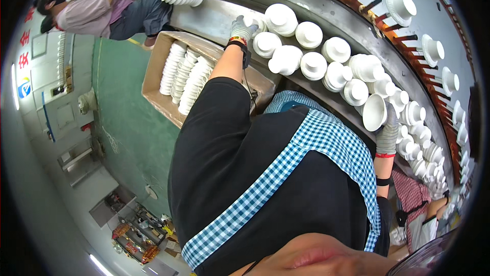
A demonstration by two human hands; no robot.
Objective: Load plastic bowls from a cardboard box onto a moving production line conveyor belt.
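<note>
Sideways, right hand (389,132) holds white bowl (374,112), mouth facing left.

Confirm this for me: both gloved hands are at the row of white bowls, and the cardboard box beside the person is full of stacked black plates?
Not quite. The head view shows the cardboard box holding stacked white plates, not black ones. The left hand and right hand are gloved and at the white bowls.

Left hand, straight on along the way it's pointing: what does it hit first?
Likely the white bowls upside down on the grey ledge. The gloved left hand already reaches among them, and its fingertips seem to touch one. Depth is unclear, so contact is uncertain.
</note>
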